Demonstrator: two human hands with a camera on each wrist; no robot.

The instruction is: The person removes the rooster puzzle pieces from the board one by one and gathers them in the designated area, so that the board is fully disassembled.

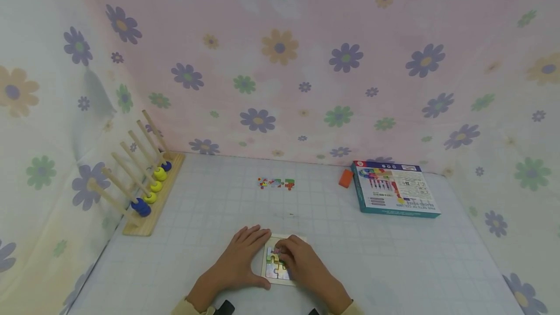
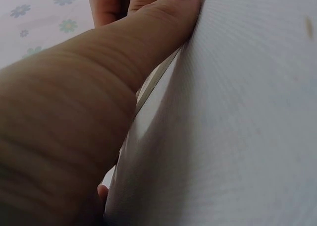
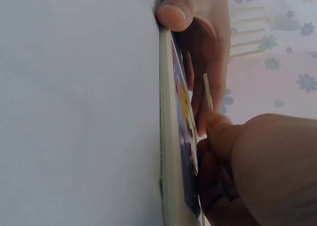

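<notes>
A small jigsaw puzzle tray (image 1: 282, 283) with a pale wooden rim lies on the table near its front edge. Several picture pieces (image 1: 274, 272) sit inside it; the right hand hides its right part. My left hand (image 1: 238, 260) rests along the tray's left side, fingers extended at the upper corner and thumb at the lower one. Over the tray, my right hand (image 1: 304, 262) pinches a thin puzzle piece (image 3: 208, 93) between thumb and fingers, its edge tilted up in the right wrist view. In the left wrist view the left thumb (image 2: 158, 28) covers most of the tray.
Loose puzzle pieces (image 1: 276, 183) lie in a row beyond the tray. A wooden peg rack (image 1: 168, 179) with blue and yellow beads stands at left. At back right are an orange block (image 1: 345, 178) and a flat toy box (image 1: 395, 189). Flowered cloth (image 1: 280, 86) hangs behind.
</notes>
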